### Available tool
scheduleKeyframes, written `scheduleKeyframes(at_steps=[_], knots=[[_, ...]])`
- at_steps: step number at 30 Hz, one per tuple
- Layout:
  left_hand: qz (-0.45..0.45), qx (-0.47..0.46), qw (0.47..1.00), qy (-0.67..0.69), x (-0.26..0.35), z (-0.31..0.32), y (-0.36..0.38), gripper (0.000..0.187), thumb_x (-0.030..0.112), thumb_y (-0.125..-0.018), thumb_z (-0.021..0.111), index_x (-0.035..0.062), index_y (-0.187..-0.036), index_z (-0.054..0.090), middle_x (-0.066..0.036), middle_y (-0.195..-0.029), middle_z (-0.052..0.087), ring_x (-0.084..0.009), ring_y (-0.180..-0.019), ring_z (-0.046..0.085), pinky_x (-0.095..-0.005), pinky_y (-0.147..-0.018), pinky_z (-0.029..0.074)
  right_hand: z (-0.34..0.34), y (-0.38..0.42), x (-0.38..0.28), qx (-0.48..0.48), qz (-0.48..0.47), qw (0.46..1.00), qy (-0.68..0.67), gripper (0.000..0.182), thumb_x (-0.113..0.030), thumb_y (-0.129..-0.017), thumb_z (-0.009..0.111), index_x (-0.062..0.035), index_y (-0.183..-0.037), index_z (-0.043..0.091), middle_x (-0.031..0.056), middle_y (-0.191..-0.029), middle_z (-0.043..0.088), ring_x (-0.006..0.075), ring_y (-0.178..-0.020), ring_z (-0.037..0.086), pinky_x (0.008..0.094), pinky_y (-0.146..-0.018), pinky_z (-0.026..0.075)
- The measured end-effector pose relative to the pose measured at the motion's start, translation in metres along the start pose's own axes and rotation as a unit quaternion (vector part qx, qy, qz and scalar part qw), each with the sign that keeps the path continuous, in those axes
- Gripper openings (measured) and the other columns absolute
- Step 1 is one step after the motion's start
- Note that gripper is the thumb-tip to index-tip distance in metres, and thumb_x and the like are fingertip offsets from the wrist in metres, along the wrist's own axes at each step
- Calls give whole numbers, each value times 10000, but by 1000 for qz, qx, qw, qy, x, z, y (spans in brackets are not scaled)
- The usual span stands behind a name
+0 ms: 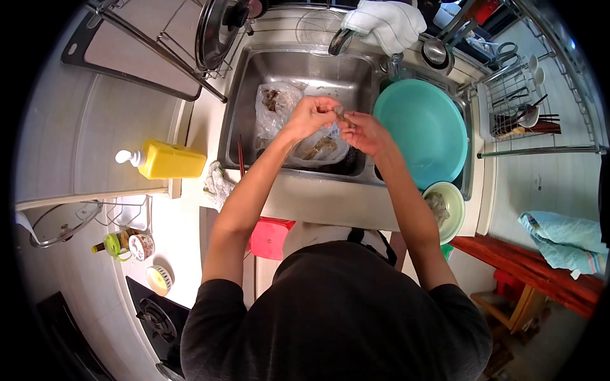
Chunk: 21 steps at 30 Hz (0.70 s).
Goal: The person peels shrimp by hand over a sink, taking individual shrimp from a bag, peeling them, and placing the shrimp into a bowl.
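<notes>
Over the sink (346, 66), my left hand (311, 118) and my right hand (366, 134) meet with their fingertips pinched on a small greyish shrimp (340, 114). Fingers cover part of it. Below them, a clear plastic bag (276, 105) lies in the sink with brownish, shrimp-like pieces (318, 150) in it. To the right of my right hand is a large teal basin (420, 130). A pale green bowl (453, 216) by my right forearm holds greyish, peeled-looking shrimp (437, 208).
A faucet (341, 41) with a white cloth (384, 25) over it stands behind the sink. Left of the sink are a yellow pump bottle (171, 159), a crumpled rag (218, 184) and red chopsticks (241, 155). A utensil rack (518, 105) hangs at the right.
</notes>
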<state>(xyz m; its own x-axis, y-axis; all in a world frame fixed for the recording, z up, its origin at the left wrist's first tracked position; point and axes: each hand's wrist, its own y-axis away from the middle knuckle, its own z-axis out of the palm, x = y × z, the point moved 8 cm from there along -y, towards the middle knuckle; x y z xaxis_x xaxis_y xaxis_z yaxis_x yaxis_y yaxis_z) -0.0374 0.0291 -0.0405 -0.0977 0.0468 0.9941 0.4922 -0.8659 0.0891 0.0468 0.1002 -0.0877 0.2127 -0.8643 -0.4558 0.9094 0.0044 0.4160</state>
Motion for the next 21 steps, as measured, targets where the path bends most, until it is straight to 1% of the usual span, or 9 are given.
scheduleKeyframes(at_steps=[4, 8, 10, 11, 12, 13, 14, 16, 21], knots=[[-16, -33, 999, 4, 1, -3, 1, 159, 22, -764, 586, -40, -903, 630, -39, -718, 619, -76, -593, 540, -208, -551, 444, 1, 4, 11, -11, 64, 998, -21, 120, -58, -900, 455, 20, -962, 522, 62, -790, 527, 92, -595, 394, 237, -532, 346], [-47, -19, 999, -2, -17, -6, 0, 133, -11, -782, 551, -35, -891, 624, -64, -730, 624, -92, -589, 551, -217, -540, 459, -2, 0, 15, -20, 42, 999, 9, 134, -92, -908, 451, 8, -961, 524, 71, -795, 548, 96, -588, 431, 246, -533, 376], [-61, 11, 998, 26, -25, -5, -1, 106, -10, -779, 559, -31, -860, 623, -66, -723, 622, -91, -580, 553, -207, -515, 454, -1, 8, -2, 125, -79, 972, 181, 150, -135, -901, 487, -10, -972, 530, 78, -799, 574, 113, -592, 497, 282, -536, 422], [-119, 79, 988, 64, -36, -9, 2, 67, -6, -777, 567, -20, -824, 614, -60, -706, 615, -86, -555, 542, -191, -481, 435, 0, 6, 5, 126, -78, 972, 180, 150, -135, -901, 487, -10, -972, 530, 78, -799, 574, 113, -592, 497, 282, -536, 422], [-175, 144, 969, 100, -49, -14, 7, 32, -1, -775, 575, -8, -787, 604, -54, -690, 607, -82, -531, 531, -175, -447, 417, 5, 9, -6, 152, -170, 913, 337, 169, -146, -873, 534, -13, -977, 537, 89, -806, 598, 138, -591, 528, 285, -540, 435], [-175, 144, 969, 100, -50, -15, 6, 32, -1, -775, 575, -8, -787, 604, -54, -690, 607, -82, -531, 531, -175, -447, 417, 16, 15, -16, 172, -257, 820, 482, 201, -156, -845, 582, -16, -983, 544, 101, -812, 622, 162, -590, 559, 289, -545, 448], [-189, 152, 963, 121, -54, -16, 7, 17, 5, -776, 580, 1, -769, 595, -48, -677, 601, -77, -509, 514, -165, -424, 399, 14, 16, -15, 173, -256, 820, 482, 201, -156, -845, 582, -16, -983, 544, 101, -812, 622, 162, -590, 559, 289, -545, 448], [-201, 160, 956, 141, -54, -15, 8, 26, 12, -777, 584, 11, -751, 586, -41, -665, 594, -72, -488, 497, -155, -401, 381, 43, 31, -26, 177, -373, 620, 668, 149, -103, -779, 588, -22, -902, 565, 168, -803, 614, 323, -709, 605, 413, -625, 466], [-204, 166, 951, 162, -55, -12, 9, 49, 23, -791, 580, 24, -743, 579, -36, -669, 588, -74, -512, 500, -177, -451, 423, 45, 29, -26, 200, -380, 591, 683, 136, -72, -739, 590, -28, -868, 580, 185, -805, 606, 377, -761, 576, 429, -669, 459]])
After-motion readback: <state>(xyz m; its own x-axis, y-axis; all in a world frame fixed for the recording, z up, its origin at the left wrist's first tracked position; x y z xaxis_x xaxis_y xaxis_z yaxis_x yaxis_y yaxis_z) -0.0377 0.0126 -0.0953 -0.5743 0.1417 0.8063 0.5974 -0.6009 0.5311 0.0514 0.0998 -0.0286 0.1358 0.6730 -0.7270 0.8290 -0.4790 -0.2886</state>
